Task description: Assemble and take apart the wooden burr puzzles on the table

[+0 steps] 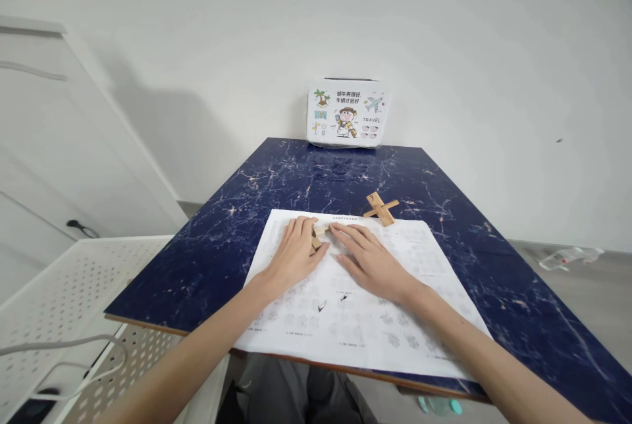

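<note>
My left hand (293, 253) is curled around some small light wooden puzzle pieces (316, 240), its thumb on the near side and its fingers on the far side. A pale wooden bar (322, 230) reaches from there toward my right hand (368, 256). The fingertips of that hand touch the bar's right end, while its thumb lies apart near the paper. Both hands rest over a large white printed sheet (316, 338). Just beyond its top edge sits a cross-shaped wooden piece (380, 208), apart from both hands.
A dark blue marble-patterned table (222, 239) carries the sheet. At the back, a white cartoon-printed box (348, 114) stands against the wall. To the left is a white perforated surface (89, 272) with a cable (64, 345). A clear plastic bottle (570, 257) lies on the floor at right.
</note>
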Action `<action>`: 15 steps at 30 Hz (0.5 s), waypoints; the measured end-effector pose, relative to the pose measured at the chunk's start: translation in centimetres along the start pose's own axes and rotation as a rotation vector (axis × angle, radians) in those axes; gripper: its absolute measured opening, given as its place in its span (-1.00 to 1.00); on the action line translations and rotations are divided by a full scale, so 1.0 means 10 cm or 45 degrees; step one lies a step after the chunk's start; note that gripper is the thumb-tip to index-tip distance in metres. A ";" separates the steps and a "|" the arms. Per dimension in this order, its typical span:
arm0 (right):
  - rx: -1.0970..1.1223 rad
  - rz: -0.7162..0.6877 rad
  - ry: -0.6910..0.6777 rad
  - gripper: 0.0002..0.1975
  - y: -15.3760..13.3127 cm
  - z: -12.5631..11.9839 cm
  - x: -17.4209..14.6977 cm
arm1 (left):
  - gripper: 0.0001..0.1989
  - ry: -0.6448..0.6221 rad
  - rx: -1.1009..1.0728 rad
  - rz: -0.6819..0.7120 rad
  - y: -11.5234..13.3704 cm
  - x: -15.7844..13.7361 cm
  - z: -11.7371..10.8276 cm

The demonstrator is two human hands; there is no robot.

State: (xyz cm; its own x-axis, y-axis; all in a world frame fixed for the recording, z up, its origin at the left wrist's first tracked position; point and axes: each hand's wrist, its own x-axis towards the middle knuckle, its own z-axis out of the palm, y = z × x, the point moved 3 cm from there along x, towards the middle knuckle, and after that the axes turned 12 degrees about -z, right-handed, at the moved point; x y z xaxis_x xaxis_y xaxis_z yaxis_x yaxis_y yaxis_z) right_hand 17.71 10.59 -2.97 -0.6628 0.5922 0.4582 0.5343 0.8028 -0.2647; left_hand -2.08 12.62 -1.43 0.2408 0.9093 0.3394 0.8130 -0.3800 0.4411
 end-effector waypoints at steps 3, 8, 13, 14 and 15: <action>-0.014 0.007 -0.019 -0.42 0.01 0.02 -0.01 | -0.71 0.008 0.002 -0.009 0.01 0.00 -0.02; -0.032 0.040 -0.060 -0.41 0.04 0.06 -0.02 | -0.87 0.062 0.009 -0.043 0.03 0.00 -0.07; -0.011 0.030 -0.034 -0.40 0.04 0.06 -0.02 | -0.94 0.028 -0.027 0.024 0.00 -0.03 -0.05; -0.008 0.029 -0.029 -0.40 0.04 0.05 -0.02 | -0.94 0.025 -0.021 0.025 -0.01 -0.03 -0.04; -0.006 0.029 -0.025 -0.40 0.04 0.05 -0.02 | -0.93 0.029 -0.012 0.021 -0.02 -0.03 -0.03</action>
State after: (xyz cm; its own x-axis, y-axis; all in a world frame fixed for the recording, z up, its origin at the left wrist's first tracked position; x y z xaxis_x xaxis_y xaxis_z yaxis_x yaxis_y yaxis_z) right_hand 17.81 10.84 -3.59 -0.6607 0.6114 0.4355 0.5518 0.7889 -0.2704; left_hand -2.47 12.41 -1.37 0.2419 0.8989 0.3652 0.8039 -0.3965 0.4433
